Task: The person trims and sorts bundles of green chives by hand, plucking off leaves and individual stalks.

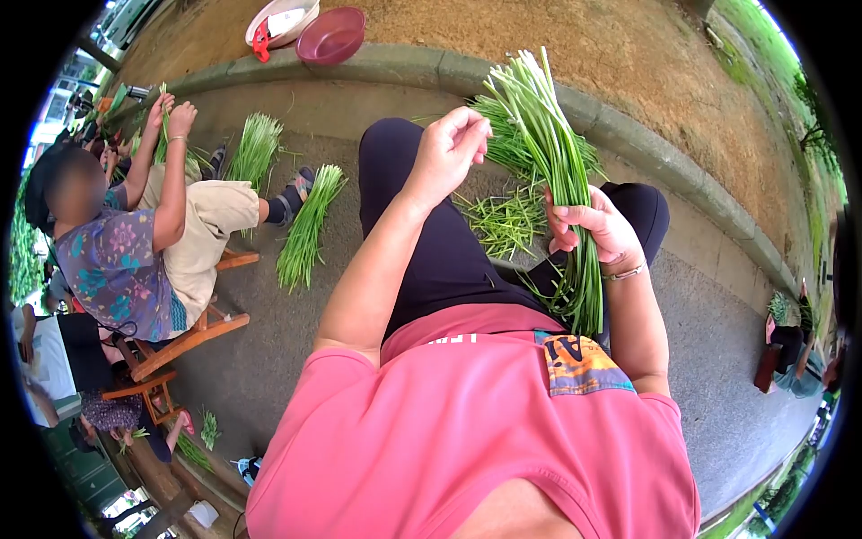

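My right hand (593, 225) is closed around a bunch of garlic chives (566, 171), with the pale stem ends pointing up and away and the green leaf ends hanging toward my lap. My left hand (449, 153) is raised to the left of the bunch, apart from it, its fingers drawn together in a pinch. Whether anything small is between those fingertips does not show. Beyond my knees a pile of chives (512, 139) lies on the ground, partly hidden by the held bunch. Loose green trimmings (505, 223) are scattered between my legs.
More chive bundles (310, 229) lie on the pavement to the left. A person (117, 242) sits there on a wooden stool (193, 337), handling chives. A maroon basin (330, 36) and a white basin (280, 20) stand beyond the curb (395, 67). Other people are at both edges.
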### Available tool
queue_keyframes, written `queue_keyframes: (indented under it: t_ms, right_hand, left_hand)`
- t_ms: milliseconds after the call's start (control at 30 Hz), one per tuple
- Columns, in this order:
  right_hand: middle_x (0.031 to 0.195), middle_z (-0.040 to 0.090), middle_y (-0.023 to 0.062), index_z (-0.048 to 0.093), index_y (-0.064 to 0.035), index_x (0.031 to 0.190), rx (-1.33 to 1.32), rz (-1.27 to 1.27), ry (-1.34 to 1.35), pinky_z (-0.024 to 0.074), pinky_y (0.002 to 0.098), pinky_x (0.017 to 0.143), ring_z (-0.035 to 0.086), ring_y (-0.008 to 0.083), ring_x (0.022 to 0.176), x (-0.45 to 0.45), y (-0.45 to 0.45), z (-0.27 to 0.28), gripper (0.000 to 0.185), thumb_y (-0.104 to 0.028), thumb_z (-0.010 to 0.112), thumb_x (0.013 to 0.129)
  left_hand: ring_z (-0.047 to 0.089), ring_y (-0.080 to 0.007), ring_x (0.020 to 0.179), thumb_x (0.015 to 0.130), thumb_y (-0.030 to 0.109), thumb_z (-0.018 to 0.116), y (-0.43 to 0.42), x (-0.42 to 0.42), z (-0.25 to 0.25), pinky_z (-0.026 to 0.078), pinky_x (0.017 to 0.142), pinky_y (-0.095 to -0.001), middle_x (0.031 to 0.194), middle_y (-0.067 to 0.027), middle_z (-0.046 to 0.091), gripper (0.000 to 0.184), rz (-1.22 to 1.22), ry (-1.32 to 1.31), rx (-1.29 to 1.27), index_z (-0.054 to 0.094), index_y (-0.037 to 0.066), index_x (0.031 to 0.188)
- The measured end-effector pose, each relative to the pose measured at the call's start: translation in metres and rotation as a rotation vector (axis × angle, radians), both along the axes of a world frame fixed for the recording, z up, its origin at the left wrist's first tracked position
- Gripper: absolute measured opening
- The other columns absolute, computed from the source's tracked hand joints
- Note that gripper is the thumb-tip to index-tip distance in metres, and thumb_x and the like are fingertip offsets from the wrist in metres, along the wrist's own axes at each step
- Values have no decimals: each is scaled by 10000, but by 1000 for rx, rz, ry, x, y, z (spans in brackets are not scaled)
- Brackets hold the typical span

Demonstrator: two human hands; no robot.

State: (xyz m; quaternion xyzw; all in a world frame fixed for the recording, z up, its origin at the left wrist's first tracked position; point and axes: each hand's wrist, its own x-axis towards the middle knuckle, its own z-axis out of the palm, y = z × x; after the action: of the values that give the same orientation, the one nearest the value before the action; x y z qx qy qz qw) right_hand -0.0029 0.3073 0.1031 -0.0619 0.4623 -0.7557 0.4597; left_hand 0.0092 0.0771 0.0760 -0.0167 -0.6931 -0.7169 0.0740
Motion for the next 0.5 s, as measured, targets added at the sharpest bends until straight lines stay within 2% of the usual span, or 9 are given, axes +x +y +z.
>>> queue_keyframes:
  t_ms: [133,200,233,433,500]
  right_hand:
    - [649,511,39,509,8,951,14,10,15,386,223,443,452,107,466,1,-1,-4,224,-46,589,748]
    - [648,514,36,513,5,945,26,9,22,384,220,443,456,107,467,1,-1,-2,218,-48,590,749]
    - [646,517,32,517,3,939,40,8,31,383,218,443,459,107,468,1,-2,-1,211,-51,592,749]
    - [638,524,23,533,-8,903,76,37,60,380,212,445,471,107,474,4,-4,0,175,-53,597,746]
    - [638,524,24,532,-8,902,78,35,52,380,212,446,471,108,473,4,-5,0,175,-53,596,745]
  left_hand:
    - [466,-39,597,875,140,520,10,0,8,387,542,-176,672,18,507,115,-43,12,94,525,38,821]
    - [450,-27,563,860,136,546,16,-3,7,368,505,-167,649,30,501,111,19,79,-95,524,37,816]
    - [434,-23,505,806,140,618,20,-5,6,364,463,-185,570,30,502,173,87,104,-88,524,19,726]
    - [426,-45,489,810,70,581,22,-8,-1,355,449,-220,548,0,501,115,152,142,-97,521,8,733]
    - [427,-33,502,837,72,545,19,-6,1,352,458,-195,568,15,492,110,142,156,-159,516,22,743]
